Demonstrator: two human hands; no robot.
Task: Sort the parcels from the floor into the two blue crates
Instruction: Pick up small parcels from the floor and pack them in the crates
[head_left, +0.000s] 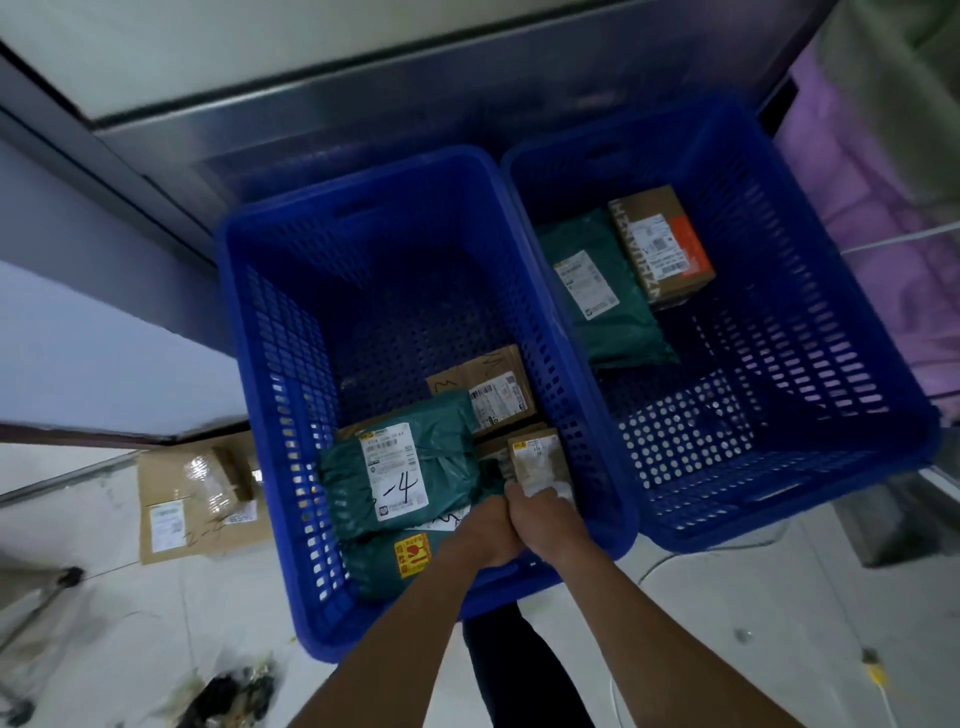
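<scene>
Two blue crates stand side by side. Inside the left crate (270, 332) lie a green bag marked "-4" (400, 467), a flat brown box (488, 389), a small brown parcel (537, 457) and another green bag with a yellow sticker (410, 558). My left hand (485, 530) and right hand (545, 525) reach together into this crate's near right corner; both seem to grip the small brown parcel's near end, but the fingers are hidden. The right crate (810, 291) holds a green bag (602, 296) and a brown box with an orange patch (662, 244).
A cardboard parcel (192, 499) with labels lies on the pale floor left of the left crate. A metal-edged wall or cabinet runs behind the crates. Purple fabric hangs at the right. Dark debris (228, 696) and a thin cable (872, 670) lie on the near floor.
</scene>
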